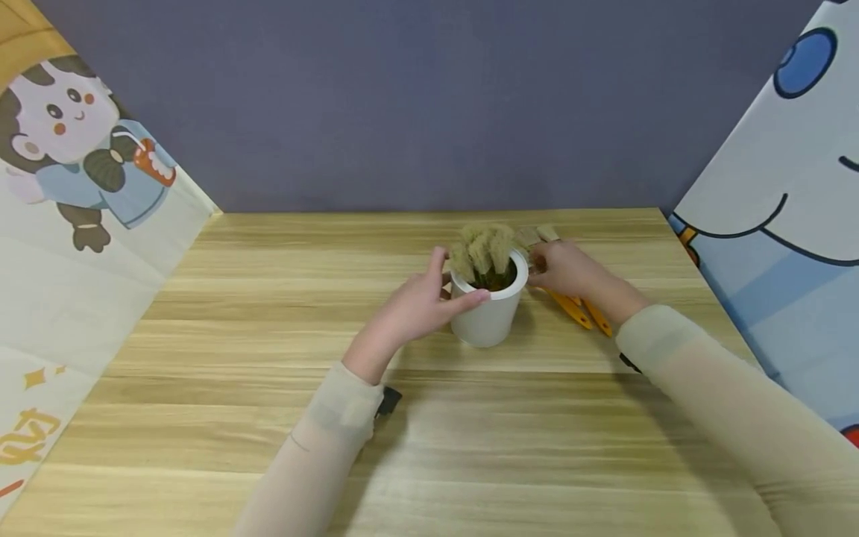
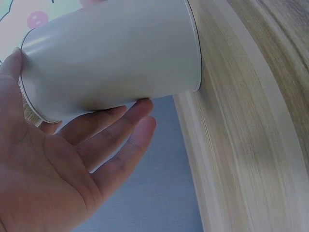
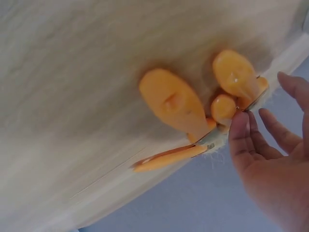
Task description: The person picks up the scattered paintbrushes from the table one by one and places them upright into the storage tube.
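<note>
A white cylindrical pot (image 1: pixel 486 324) stands upright on the wooden table, with several pale bristle brush heads (image 1: pixel 485 250) rising from its mouth. My left hand (image 1: pixel 419 306) holds it from the left, thumb across the rim and fingers along its side, as the left wrist view also shows. Just right of the pot is my right hand (image 1: pixel 564 268), over a group of paintbrushes with orange handles (image 1: pixel 576 310) lying on the table. In the right wrist view my right hand (image 3: pixel 275 159) has thumb and fingers spread apart, one fingertip right at an orange handle (image 3: pixel 223 108).
The wooden tabletop (image 1: pixel 235 335) runs back to a grey-blue panel (image 1: pixel 429 104). Cartoon-printed panels stand at the left (image 1: pixel 80 298) and the right (image 1: pixel 805 313). Each wrist carries a small dark device, the left one (image 1: pixel 389 400) low over the table.
</note>
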Available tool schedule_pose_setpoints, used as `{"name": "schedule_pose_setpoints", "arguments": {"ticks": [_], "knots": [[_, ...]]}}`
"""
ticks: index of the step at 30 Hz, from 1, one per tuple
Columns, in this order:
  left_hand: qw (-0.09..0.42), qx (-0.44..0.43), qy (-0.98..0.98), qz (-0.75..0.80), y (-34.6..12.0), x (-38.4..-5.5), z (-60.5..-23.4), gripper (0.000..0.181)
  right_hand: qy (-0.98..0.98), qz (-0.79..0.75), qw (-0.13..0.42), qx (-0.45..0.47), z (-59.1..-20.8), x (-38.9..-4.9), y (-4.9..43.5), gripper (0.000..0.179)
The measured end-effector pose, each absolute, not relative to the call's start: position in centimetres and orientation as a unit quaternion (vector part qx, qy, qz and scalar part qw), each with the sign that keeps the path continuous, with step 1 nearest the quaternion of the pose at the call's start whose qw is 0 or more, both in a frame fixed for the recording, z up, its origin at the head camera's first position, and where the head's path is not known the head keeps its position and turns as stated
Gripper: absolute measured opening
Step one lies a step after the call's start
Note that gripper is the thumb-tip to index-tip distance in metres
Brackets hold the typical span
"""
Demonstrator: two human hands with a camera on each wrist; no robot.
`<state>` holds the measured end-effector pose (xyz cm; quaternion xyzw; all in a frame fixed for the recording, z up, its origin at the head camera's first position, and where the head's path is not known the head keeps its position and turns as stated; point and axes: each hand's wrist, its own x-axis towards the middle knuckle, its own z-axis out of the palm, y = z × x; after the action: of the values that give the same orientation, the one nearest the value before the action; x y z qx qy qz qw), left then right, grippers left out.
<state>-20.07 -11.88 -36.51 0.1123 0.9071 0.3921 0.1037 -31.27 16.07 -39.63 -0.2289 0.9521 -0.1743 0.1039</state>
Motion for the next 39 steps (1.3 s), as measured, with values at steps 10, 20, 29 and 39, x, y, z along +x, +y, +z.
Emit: {"name": "schedule_pose_setpoints", "arguments": {"ticks": [10, 20, 29, 39], "knots": [[0.110, 0.114, 0.905, 0.394, -12.0, -20.1, -36.4, 0.088, 0.952, -0.171, 0.090, -0.236, -40.1, -31.0, 15.2, 0.023], [0.109, 0.113, 0.903, 0.399, -11.9, -19.9, -36.1, 0.088, 0.956, -0.153, 0.074, -0.238, -39.6, -30.5, 14.1, 0.015], [0.116, 0.110, 0.906, 0.391, -11.7, -19.7, -36.2, 0.089, 0.961, -0.153, 0.095, -0.212, -39.8, -28.9, 14.1, 0.012], [0.113, 0.117, 0.904, 0.395, -11.9, -19.7, -36.2, 0.087, 0.955, -0.211, 0.112, -0.174, -37.8, -28.1, 16.3, 0.043]]}}
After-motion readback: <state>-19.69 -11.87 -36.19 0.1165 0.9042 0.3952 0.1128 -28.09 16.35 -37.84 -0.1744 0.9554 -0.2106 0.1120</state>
